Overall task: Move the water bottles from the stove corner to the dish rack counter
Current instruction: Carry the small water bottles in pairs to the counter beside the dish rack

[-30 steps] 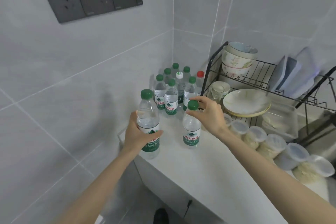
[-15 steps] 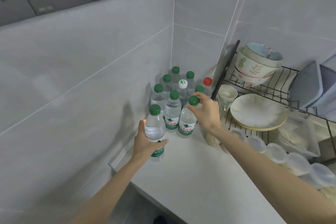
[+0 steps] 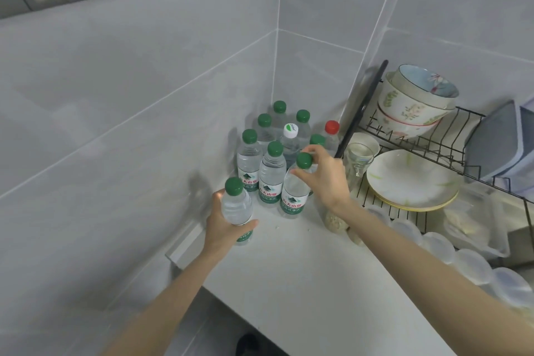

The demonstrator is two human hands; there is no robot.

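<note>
My left hand (image 3: pixel 224 225) is wrapped around the body of a clear green-capped water bottle (image 3: pixel 237 205) that stands near the counter's left edge. My right hand (image 3: pixel 326 179) pinches the green cap of a second water bottle (image 3: pixel 294 193) standing upright on the white counter (image 3: pixel 303 283). Behind them, in the tiled corner, stands a cluster of several more bottles (image 3: pixel 271 150), most green-capped, one white-capped (image 3: pixel 290 130) and one red-capped (image 3: pixel 331 127).
A black wire dish rack (image 3: pixel 419 139) stands to the right with stacked bowls (image 3: pixel 413 104), a plate (image 3: pixel 410 179) and a glass (image 3: pixel 358 159). Several lidded tubs (image 3: pixel 439 243) line its front. The counter's left edge (image 3: pixel 185 248) drops off beside my left hand.
Both hands carried their bottles toward the corner cluster and lower. The right-hand bottle now stands against the front row; the left-hand bottle sits just left of it.
</note>
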